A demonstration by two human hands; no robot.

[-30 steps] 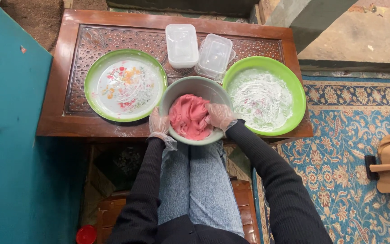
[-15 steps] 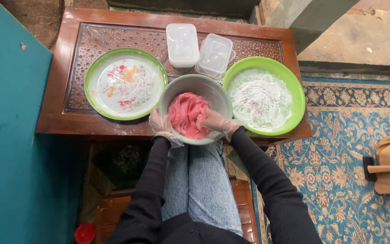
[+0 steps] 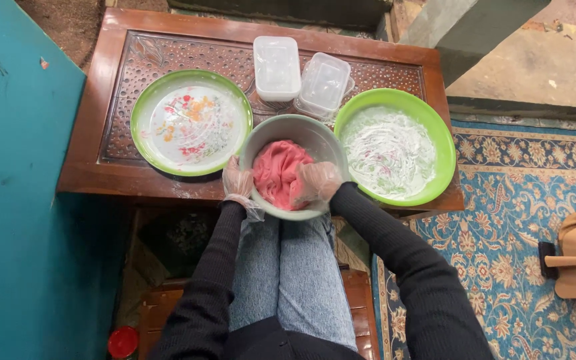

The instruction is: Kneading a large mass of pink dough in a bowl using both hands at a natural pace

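A lump of pink dough lies in a grey-green bowl at the near edge of a carved wooden table. Both my hands wear thin clear plastic gloves. My left hand clasps the bowl's left rim from outside. Inside the bowl, my right hand presses on the dough's right side, its fingers curled over the lump. My knees in blue jeans sit just under the bowl.
Two green plates flank the bowl: the left plate has coloured smears, the right plate is floury white. Two clear plastic containers stand behind. A teal wall is left, a patterned rug right, a red cap below.
My right hand has slid from the dough's top right down toward the bowl's near rim, folding the dough. The left hand stays on the rim.
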